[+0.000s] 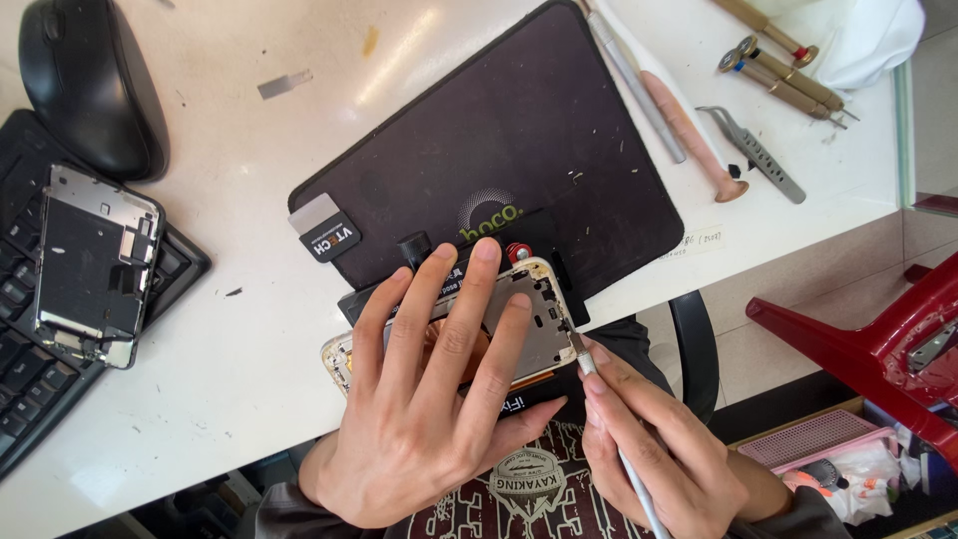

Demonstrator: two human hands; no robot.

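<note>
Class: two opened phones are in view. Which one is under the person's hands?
The gold-edged phone at the table's front edge, pressed by the left hand; the other phone lies untouched on the keyboard.

A white table [249, 339] is taking up most of the view, and its surface is showing small marks and stains. Bright, even light is falling on it and giving soft reflections near the top edge. A dark work mat [519, 130] is lying on the table. At the right, past the table edge, a pale tiled floor [798, 289] is showing. A red plastic stool [878, 349] is standing there, and a pink basket [828, 439] is sitting beside it, near the floor.
</note>
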